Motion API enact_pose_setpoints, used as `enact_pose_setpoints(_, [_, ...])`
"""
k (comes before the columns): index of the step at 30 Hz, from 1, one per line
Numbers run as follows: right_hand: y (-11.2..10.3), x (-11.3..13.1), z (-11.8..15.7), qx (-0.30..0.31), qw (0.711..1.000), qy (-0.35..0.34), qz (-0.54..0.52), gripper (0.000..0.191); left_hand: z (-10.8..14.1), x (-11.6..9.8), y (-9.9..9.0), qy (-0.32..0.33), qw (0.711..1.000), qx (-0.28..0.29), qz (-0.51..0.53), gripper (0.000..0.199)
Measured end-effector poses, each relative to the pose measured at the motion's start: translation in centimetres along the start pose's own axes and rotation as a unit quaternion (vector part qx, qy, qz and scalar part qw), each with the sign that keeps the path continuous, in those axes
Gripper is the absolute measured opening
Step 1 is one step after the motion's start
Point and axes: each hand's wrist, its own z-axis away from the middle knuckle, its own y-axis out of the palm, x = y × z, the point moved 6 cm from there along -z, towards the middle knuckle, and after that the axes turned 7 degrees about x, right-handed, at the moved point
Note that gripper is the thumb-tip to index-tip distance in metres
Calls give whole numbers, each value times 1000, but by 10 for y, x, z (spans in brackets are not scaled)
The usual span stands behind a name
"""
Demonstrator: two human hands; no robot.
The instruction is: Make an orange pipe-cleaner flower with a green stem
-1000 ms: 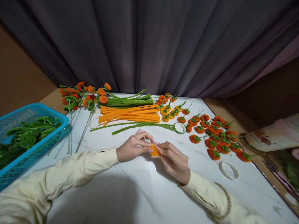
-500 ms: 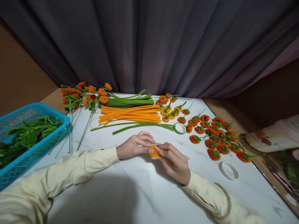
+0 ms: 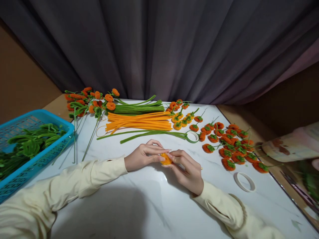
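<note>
Between my two hands, over the middle of the white table, is a small yellow-orange pipe-cleaner flower head. My left hand pinches its left side with thumb and fingers. On the other side, my right hand is closed on it, fingertips at its upper right edge. A thin pale tip sticks out behind my right hand; what it belongs to is hidden. Just beyond my hands lie loose green pipe cleaners and a bundle of orange pipe cleaners.
A blue basket of green pipe-cleaner leaves stands left. Finished orange flowers lie back left; yellow heads and orange heads lie right. A green tape roll, a white ring and green bundle are on the table.
The yellow-orange flower head has turned slightly and more of its face shows between my fingers. My right hand's fingers have shifted a little; both arms stay nearly in place.
</note>
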Motion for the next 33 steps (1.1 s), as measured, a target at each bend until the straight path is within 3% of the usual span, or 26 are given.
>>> enact_pose_setpoints(13, [3,-4,2,4,999,41,-19,30,1,-2,-2,-15,997,-59,40,14])
enact_pose_setpoints(23, [5,-4,1,20,999,26,-14,22,5,-12,-1,31,994,-100,-41,11])
enact_pose_setpoints(33, [0,-13,2,-7,995,91,-51,21,5,-17,0,75,990,-68,-102,26])
